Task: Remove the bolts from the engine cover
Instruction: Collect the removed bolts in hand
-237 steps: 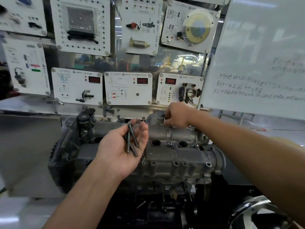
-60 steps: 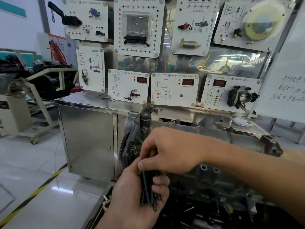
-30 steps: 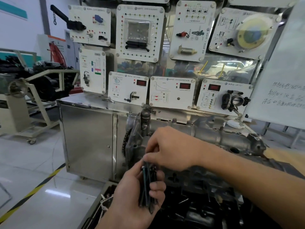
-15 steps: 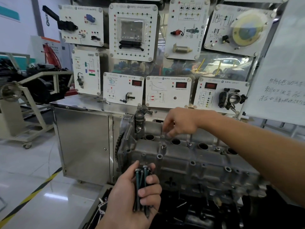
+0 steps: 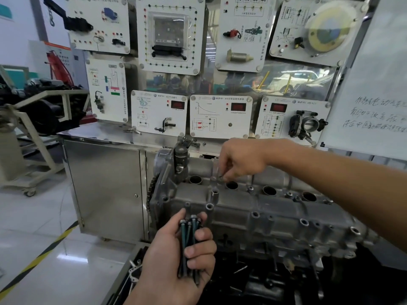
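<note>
The grey metal engine cover (image 5: 259, 208) lies lengthwise at the centre, with a row of round openings along its top. My left hand (image 5: 176, 263) grips a bundle of several long dark bolts (image 5: 188, 245) upright, in front of the cover's left end. My right hand (image 5: 240, 160) reaches over the top of the cover, and its fingertips pinch a bolt head (image 5: 220, 177) beside the second opening. Another bolt head (image 5: 250, 189) sits in the cover farther right.
A steel cabinet (image 5: 103, 186) stands behind and left of the engine. White training panels (image 5: 220, 115) with gauges hang above it. A whiteboard (image 5: 370, 84) is at the right. A dark tray of parts (image 5: 253, 282) lies under the engine. Another engine stand (image 5: 33, 119) is far left.
My right hand left the bundle in my left hand and moved up to the top of the cover, where it now pinches a bolt. The view has shifted closer to the engine.
</note>
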The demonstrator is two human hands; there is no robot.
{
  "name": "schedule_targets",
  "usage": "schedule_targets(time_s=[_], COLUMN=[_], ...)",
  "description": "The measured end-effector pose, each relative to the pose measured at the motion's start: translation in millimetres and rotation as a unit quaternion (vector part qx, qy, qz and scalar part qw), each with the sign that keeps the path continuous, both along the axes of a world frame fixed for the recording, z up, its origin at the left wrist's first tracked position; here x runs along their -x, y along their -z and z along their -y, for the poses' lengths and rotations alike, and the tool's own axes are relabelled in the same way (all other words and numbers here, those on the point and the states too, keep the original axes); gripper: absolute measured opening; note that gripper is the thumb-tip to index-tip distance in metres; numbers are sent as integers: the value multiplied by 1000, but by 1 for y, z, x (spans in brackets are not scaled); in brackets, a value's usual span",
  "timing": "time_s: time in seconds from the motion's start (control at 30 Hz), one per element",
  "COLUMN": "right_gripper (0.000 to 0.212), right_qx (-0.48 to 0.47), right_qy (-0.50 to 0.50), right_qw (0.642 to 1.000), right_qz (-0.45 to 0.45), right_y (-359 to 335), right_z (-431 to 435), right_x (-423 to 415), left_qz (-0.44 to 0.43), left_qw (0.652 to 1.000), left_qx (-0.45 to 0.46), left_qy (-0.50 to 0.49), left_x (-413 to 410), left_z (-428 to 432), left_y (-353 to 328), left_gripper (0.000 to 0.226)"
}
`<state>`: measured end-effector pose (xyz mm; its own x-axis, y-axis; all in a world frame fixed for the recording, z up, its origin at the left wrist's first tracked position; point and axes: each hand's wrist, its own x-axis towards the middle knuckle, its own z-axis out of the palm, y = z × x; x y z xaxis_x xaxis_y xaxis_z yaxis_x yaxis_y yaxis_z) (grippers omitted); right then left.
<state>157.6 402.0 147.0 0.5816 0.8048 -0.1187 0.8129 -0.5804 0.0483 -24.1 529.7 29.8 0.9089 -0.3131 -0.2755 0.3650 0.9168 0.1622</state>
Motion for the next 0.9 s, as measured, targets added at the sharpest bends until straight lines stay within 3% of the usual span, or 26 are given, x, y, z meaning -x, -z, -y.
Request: schedule_targets(time_s=[0.1,0.33,0.43,0.53,0.63,0.77,0.9], right_gripper=[16,14,13,11,14,20,20], right_qx=[41,67,0,-105,-67,12,-15], right_qy=[50,46,51,24,-53,-65,-60], right_qw=[998,995,997,992,981,988,994], right_qz=[-3,56,59,-61,-177,-137,-85], right_y=[-2,17,-12,-44,-38,-7,11], right_z=[27,43,53,63,56,47,57], right_x=[-2,10,15,38,81,104,110], left_qz=[6,7,1,-9,-6,10,-4], left_qw=[1000,999,999,998,997,995,995], left_qx=[-6,-13,-27,-42,-55,-58,-58], left_qy=[9,39,42,43,54,79,81], left_x=[-4,-10,-11,-12,-12,-11,-9], left_z=[9,42,53,63,73,85,92], left_y=[-1,-4,-6,-9,-13,-12,-8], left_gripper=[39,42,42,43,40,55,49])
